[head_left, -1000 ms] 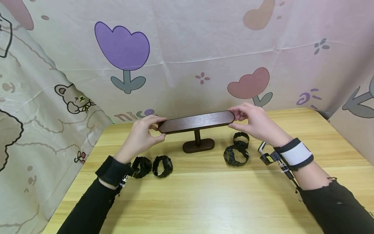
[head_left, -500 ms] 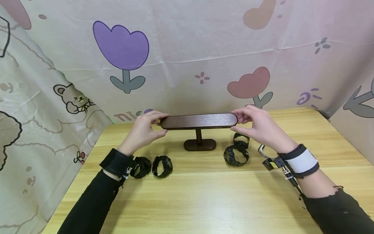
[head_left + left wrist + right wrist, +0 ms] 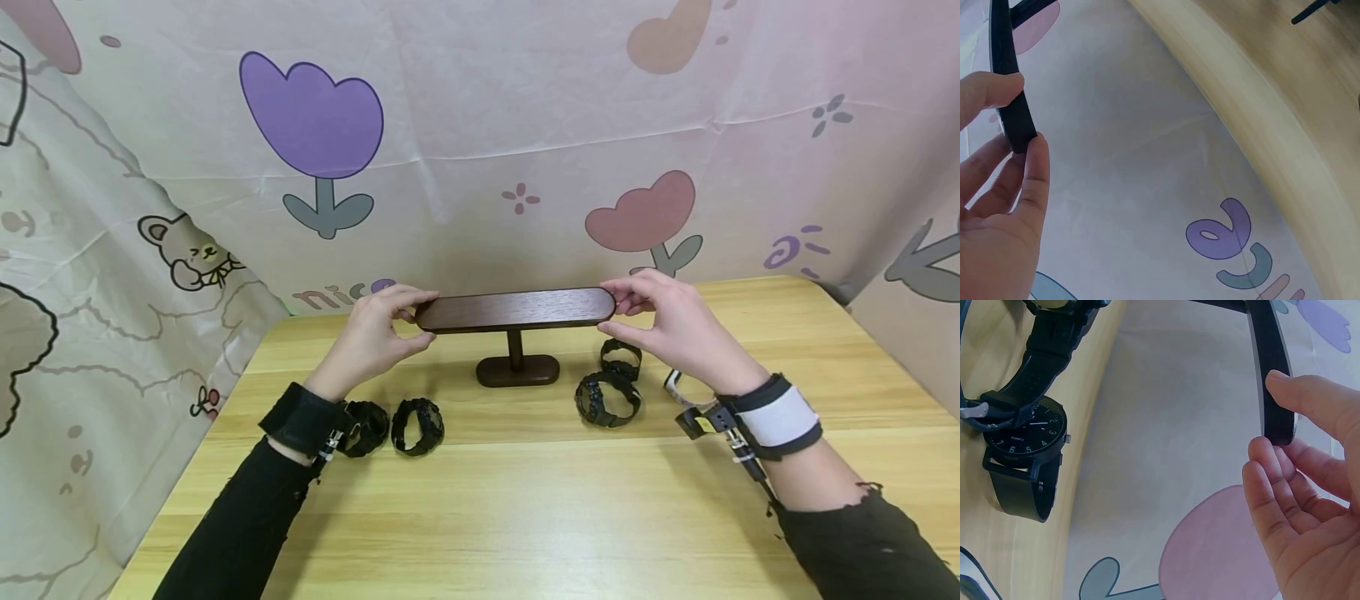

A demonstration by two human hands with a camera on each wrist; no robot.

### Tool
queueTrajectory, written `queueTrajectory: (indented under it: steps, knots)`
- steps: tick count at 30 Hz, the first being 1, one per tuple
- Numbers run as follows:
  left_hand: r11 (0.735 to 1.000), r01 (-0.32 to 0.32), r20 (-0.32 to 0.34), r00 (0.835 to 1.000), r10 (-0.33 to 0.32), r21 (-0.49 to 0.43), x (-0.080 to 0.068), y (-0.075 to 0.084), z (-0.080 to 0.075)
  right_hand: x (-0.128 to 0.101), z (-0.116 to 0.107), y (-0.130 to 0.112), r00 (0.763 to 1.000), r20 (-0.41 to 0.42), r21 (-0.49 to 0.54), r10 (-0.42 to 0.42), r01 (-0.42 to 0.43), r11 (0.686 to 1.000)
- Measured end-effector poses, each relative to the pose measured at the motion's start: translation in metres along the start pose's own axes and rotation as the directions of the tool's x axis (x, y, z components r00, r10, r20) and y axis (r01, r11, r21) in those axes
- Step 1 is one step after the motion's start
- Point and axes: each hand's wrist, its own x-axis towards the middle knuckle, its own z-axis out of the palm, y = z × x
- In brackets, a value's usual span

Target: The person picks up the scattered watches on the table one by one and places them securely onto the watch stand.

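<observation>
A dark brown wooden display stand (image 3: 517,310) stands near the back of the table, its long rounded bar on a short post above an oval base (image 3: 517,371). My left hand (image 3: 369,337) pinches the bar's left end between thumb and fingers. At the opposite end, my right hand (image 3: 675,325) pinches the bar the same way. Both wrist views show a thumb and fingertips on the bar's end, seen as a dark strip (image 3: 1015,112) on the left and a dark strip (image 3: 1275,406) on the right.
Two black watches, one a looped watch (image 3: 417,427), lie by my left wrist. Right of the base are a black watch (image 3: 607,400) and a black-strapped wristwatch (image 3: 621,360). A pale band (image 3: 686,390) lies partly behind my right wrist. A printed cloth (image 3: 480,125) hangs behind the table.
The bar, slanted a second ago, is now nearly level. The stand has shifted slightly right, with both hands moving along. The watches have stayed put.
</observation>
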Motion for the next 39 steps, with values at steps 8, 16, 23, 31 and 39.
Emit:
queueTrajectory:
  steps: [8,16,23,31,39]
  knots:
    - [1.000,-0.007,0.002,1.000,0.007,-0.007,0.000,-0.001,0.000,-0.001,0.002,0.001,1.000,-0.012,0.010,0.004,-0.004,1.000]
    - [1.000,-0.012,0.002,1.000,0.012,-0.002,-0.002,-0.001,-0.001,0.000,0.002,0.001,1.000,-0.018,0.010,0.004,-0.004,1.000]
    - [1.000,-0.016,-0.002,1.000,0.016,-0.007,-0.003,-0.001,0.000,-0.001,0.002,0.002,1.000,-0.012,0.019,0.014,-0.014,1.000]
    - [0.998,0.020,0.038,0.999,-0.018,-0.060,-0.007,-0.001,-0.002,-0.003,0.001,0.002,1.000,-0.008,-0.002,0.008,-0.008,1.000]
    - [0.989,0.127,0.092,0.988,-0.120,-0.080,-0.029,-0.005,-0.013,-0.006,-0.014,0.001,0.998,0.021,0.042,0.066,-0.066,0.997]
